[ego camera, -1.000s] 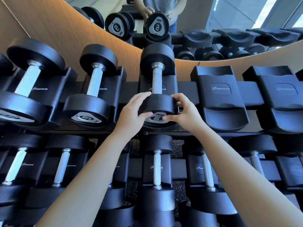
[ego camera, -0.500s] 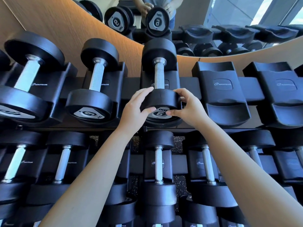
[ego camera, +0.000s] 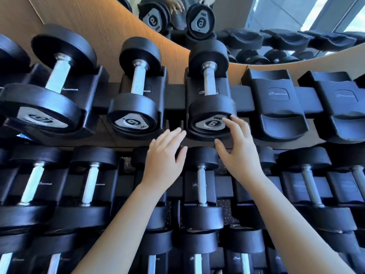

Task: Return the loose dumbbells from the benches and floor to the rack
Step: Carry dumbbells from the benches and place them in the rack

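Dumbbell (ego camera: 210,107) is sitting seated in its rack cradle (ego camera: 207,89); left hand (ego camera: 165,157) is hovering below-left, spread and empty, right hand (ego camera: 237,147) is fingertip-brushing its end, open, apparently steadying it.

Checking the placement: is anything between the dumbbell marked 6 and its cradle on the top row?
Nothing visible. The black round-headed dumbbell marked 6 already sits in its black plastic cradle. The left hand is off it; the right hand is at its near head, fingers open.

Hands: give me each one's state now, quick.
Left hand: open, holding nothing.
Right hand: open, fingertips at the racked dumbbell, not gripping.
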`<state>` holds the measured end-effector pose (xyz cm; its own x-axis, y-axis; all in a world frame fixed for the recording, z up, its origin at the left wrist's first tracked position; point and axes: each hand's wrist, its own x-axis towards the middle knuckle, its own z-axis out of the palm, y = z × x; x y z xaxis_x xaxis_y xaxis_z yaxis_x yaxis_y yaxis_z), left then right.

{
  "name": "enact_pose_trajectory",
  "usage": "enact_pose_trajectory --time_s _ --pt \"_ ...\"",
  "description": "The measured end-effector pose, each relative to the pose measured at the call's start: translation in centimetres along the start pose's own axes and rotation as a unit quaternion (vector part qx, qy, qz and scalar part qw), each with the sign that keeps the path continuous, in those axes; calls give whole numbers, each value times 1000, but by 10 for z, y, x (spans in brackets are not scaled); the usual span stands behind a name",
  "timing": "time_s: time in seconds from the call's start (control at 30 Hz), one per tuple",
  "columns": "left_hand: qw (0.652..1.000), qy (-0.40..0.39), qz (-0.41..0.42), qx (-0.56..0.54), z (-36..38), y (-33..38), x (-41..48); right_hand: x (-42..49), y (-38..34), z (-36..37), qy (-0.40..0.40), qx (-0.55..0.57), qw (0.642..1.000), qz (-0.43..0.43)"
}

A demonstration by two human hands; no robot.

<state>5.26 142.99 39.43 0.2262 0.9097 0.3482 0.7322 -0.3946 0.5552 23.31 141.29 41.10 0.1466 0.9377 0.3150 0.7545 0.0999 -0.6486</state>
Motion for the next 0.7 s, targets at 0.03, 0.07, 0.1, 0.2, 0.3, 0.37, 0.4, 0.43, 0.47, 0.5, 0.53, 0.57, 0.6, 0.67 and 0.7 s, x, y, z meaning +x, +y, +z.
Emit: enact_pose_trajectory --time_s 0.03,0.07,0.1,0.2,0.3,0.37,0.4,0.43,0.47,0.5,0.53,0.57,0.6,0.67,0.7 --pt "1000 2 -1 16 -5 -3 -11 -12 -8 4 -5 -16 1000 -10" --pt "999 2 -3 33 -9 -5 -22 -23 -16 9 -10 -35 999 -19" --pt "999 2 -1 53 -14 -9 -33 -35 -25 15 -16 -55 998 -27" --pt "995 6 14 99 -24 -18 -61 -64 -45 33 -42 -118 991 -44" --pt "990 1 16 141 -35 -27 -88 -88 -65 51 -73 -158 983 -54" --pt "987 3 -1 159 -42 -31 -105 -97 -75 58 -80 -171 979 -71" --pt "987 4 -16 162 -46 -32 -112 -101 -79 61 -82 -175 978 -84" --pt "986 6 -32 166 -49 -33 -119 -104 -82 63 -86 -176 976 -95" --pt "984 9 -47 172 -52 -34 -126 -107 -85 65 -95 -172 975 -106" --pt "981 15 -59 182 -56 -34 -133 -110 -88 67 -104 -167 973 -118" --pt "979 23 -72 192 -59 -32 -139 -113 -91 67 -110 -163 971 -134" --pt "976 32 -84 198 -61 -30 -145 -115 -93 68 -112 -162 969 -151" --pt "973 45 -100 203 -64 -26 -151 -118 -95 67 -114 -161 966 -169" --pt "965 79 -131 212 -68 -14 -167 -127 -101 65 -124 -153 959 -204" --pt "961 95 -144 217 -69 -8 -177 -132 -102 64 -133 -146 955 -220"
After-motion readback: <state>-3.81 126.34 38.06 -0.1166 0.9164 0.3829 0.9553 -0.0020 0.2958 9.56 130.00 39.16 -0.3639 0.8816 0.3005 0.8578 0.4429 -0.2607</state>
